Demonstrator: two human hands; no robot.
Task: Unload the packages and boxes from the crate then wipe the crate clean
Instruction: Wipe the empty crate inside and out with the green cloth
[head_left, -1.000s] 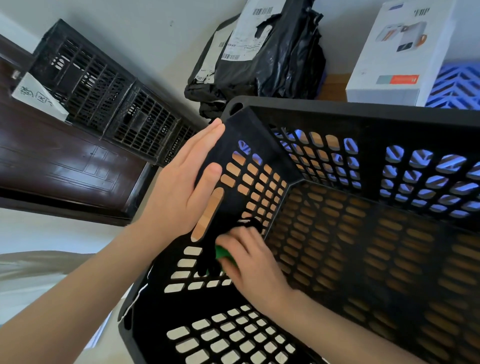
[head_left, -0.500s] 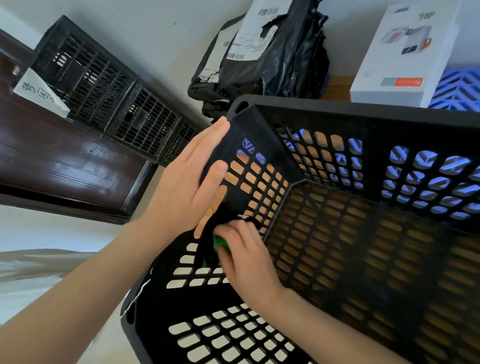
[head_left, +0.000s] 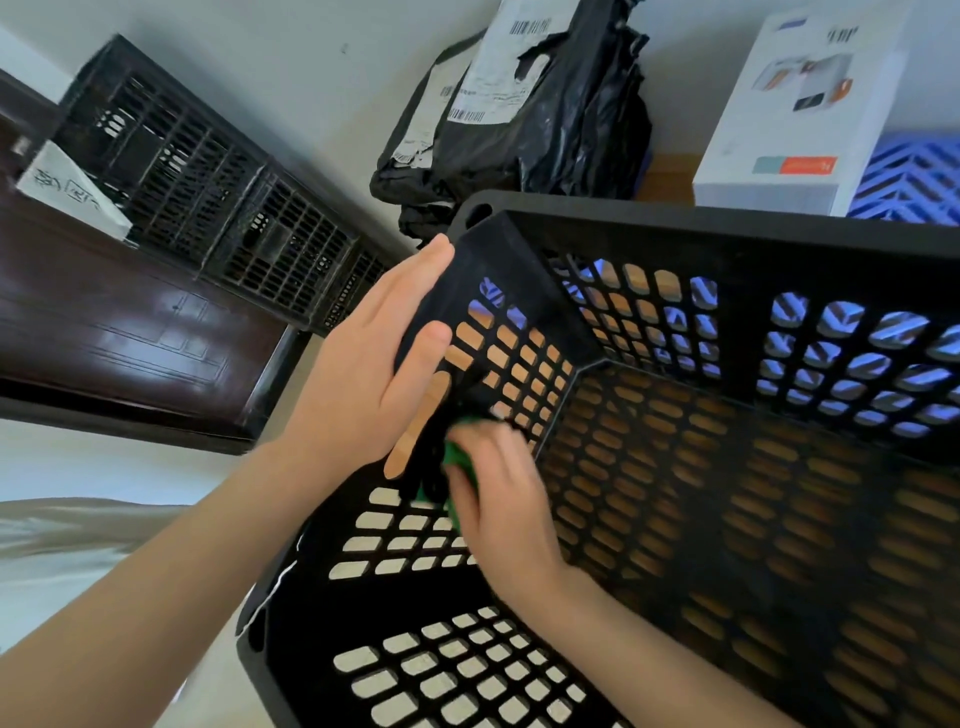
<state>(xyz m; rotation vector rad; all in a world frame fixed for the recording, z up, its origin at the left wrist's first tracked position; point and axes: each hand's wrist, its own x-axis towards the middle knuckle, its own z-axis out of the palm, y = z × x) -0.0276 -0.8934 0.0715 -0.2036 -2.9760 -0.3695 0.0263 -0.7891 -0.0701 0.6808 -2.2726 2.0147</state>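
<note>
The right hand (head_left: 506, 514) grips a small green cloth (head_left: 460, 460) against the inner wall of the black perforated plastic crate (head_left: 727, 228), whose open top faces up, its long axis running rightward from both hands. The left hand (head_left: 363, 384) lies flat, fingers straight, on that wall's rim. Beyond them sit black plastic mailer packages (head_left: 545, 119) and a white cardboard box (head_left: 795, 104)

The wooden tabletop (head_left: 667, 176) bears the black crate (head_left: 727, 228) I'm working in, with black mailer bags (head_left: 561, 119) and a white box (head_left: 789, 114) just behind it.
</note>
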